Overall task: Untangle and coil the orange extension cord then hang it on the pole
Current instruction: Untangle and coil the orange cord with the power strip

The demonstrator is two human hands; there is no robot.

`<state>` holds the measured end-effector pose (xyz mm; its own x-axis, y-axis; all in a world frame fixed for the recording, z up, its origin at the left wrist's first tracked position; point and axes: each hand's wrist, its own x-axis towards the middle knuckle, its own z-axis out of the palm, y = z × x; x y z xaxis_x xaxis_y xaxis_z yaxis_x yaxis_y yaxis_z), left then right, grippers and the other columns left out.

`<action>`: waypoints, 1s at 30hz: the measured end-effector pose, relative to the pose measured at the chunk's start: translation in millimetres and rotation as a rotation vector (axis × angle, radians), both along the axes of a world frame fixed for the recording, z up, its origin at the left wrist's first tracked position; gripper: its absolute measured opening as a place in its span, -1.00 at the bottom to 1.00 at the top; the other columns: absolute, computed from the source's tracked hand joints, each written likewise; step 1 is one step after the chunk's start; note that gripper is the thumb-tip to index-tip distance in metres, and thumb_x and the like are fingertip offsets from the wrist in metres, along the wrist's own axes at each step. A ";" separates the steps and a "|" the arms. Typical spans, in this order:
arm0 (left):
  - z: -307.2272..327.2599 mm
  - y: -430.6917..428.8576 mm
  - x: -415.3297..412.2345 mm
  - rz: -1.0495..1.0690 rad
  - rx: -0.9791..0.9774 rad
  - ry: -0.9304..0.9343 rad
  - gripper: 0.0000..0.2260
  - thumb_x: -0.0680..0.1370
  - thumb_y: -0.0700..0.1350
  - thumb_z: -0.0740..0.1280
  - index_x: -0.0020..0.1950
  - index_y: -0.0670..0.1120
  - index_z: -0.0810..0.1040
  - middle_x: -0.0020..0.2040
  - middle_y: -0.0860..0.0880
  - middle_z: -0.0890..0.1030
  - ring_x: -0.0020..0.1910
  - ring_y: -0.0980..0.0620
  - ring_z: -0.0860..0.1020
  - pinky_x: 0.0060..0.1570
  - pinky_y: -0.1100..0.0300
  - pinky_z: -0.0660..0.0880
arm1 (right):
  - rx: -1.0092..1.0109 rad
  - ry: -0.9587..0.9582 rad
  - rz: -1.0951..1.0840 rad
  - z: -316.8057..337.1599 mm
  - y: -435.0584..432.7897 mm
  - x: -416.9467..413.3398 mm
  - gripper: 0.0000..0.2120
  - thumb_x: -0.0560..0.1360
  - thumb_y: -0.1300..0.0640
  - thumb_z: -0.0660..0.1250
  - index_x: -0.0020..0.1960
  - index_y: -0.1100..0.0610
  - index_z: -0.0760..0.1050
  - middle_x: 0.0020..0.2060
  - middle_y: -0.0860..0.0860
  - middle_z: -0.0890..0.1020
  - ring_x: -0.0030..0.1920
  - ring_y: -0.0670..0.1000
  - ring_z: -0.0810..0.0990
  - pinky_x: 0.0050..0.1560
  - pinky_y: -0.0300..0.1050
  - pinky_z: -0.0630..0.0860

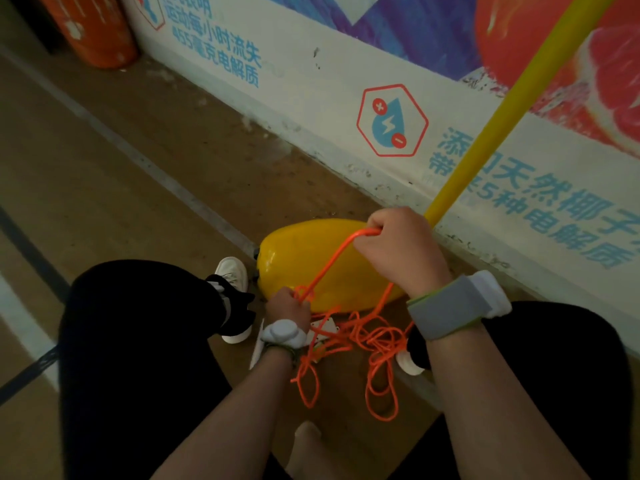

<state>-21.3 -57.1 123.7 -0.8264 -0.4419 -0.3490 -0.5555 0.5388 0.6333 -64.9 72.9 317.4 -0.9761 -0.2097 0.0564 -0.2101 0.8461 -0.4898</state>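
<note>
The orange extension cord (pixel 377 344) lies in a tangled heap on the floor between my knees, with a white socket block (pixel 320 330) partly buried in it. My left hand (pixel 289 304) grips a knotted bunch of the cord low down. My right hand (pixel 401 249) is raised and pinches a strand that runs taut down to the left hand. The yellow pole (pixel 512 109) rises diagonally to the upper right from its rounded yellow base (pixel 311 258), just behind my hands.
A printed wall panel (pixel 346 98) runs along the far side, close behind the pole. My legs in black trousers and a white shoe (pixel 232 271) flank the cord. An orange cylinder (pixel 97 32) stands at the top left. Brown floor with a grey line stretches left.
</note>
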 end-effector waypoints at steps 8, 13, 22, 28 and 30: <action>14.3 2.6 -4.8 0.106 0.425 0.267 -0.71 0.63 0.05 0.16 -0.06 -0.08 0.59 -0.44 -0.03 0.36 -0.47 0.03 0.31 -0.47 0.22 0.22 | 0.079 0.186 -0.099 4.2 0.8 -2.2 -0.88 0.38 0.07 0.34 -0.28 0.09 0.46 -0.36 0.01 0.53 -0.30 0.04 0.45 -0.31 -0.13 0.33; 19.2 3.2 -7.0 0.136 0.681 0.225 -0.49 0.62 0.14 0.07 -0.19 -0.19 0.62 -0.54 -0.03 0.38 -0.59 0.05 0.27 -0.54 0.25 0.23 | -0.480 -0.253 0.021 -5.4 16.5 -21.3 -0.70 0.50 -0.05 0.33 -0.34 0.08 0.51 -0.54 -0.07 0.34 -0.49 -0.05 0.31 -0.43 -0.12 0.24; 42.9 7.2 -2.7 -0.164 1.028 0.149 -0.35 0.64 0.17 -0.08 -0.22 -0.29 0.55 -0.56 -0.13 0.48 -0.66 0.05 0.37 -0.60 0.30 0.33 | -0.389 -0.196 -0.195 -80.3 14.6 -19.0 -0.67 0.64 0.06 0.09 -0.14 0.10 0.57 -0.21 0.07 0.58 -0.14 0.10 0.52 -0.19 -0.06 0.31; 36.8 9.9 -3.6 0.052 1.100 0.165 -0.54 0.64 0.16 0.00 -0.17 -0.16 0.46 -0.31 -0.15 0.55 -0.47 0.02 0.50 -0.56 0.29 0.34 | -0.346 -0.477 -0.213 -143.6 0.5 16.6 -0.70 0.65 0.06 0.02 -0.13 0.13 0.42 -0.19 0.12 0.52 -0.10 0.13 0.52 -0.07 0.01 0.41; 32.3 13.9 -0.3 0.081 1.064 0.172 -0.60 0.65 0.10 0.04 -0.14 -0.16 0.46 -0.25 -0.13 0.52 -0.36 0.00 0.53 -0.50 0.28 0.40 | -0.402 -0.504 -0.254 -152.0 -7.3 26.5 -0.75 0.65 0.07 0.03 -0.05 0.18 0.39 -0.14 0.15 0.54 -0.05 0.18 0.55 -0.08 0.02 0.42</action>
